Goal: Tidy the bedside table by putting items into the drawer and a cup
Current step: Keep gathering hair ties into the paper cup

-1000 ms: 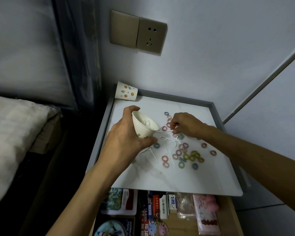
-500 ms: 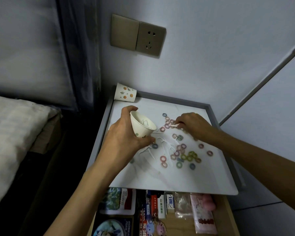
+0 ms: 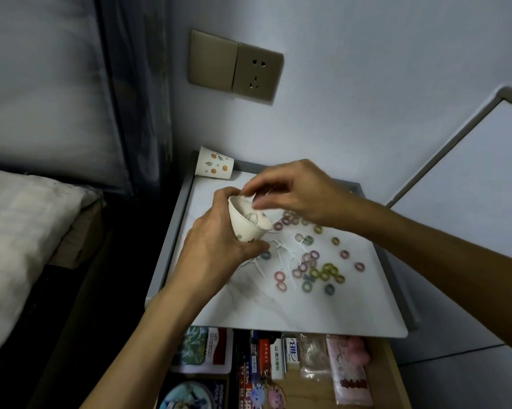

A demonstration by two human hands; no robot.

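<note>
My left hand (image 3: 219, 246) grips a white paper cup (image 3: 245, 224), tilted, above the white bedside table top (image 3: 278, 308). White floss picks lie inside the cup. My right hand (image 3: 290, 191) hovers over the cup's mouth and pinches a white floss pick (image 3: 250, 199) at the rim. More white floss picks (image 3: 284, 255) and several small coloured hair rings (image 3: 316, 270) are scattered on the table top. Below the table top the drawer (image 3: 390, 376) stands open with packets and small boxes in it.
A second paper cup (image 3: 214, 165) with orange dots lies on its side at the table's back left corner. A wall socket (image 3: 256, 72) is above. A bed with a pillow (image 3: 21, 219) is to the left, a grey wall panel to the right.
My right hand lifted from the table's scattered items and moved left to the cup's mouth with a floss pick. My left hand kept hold of the cup.
</note>
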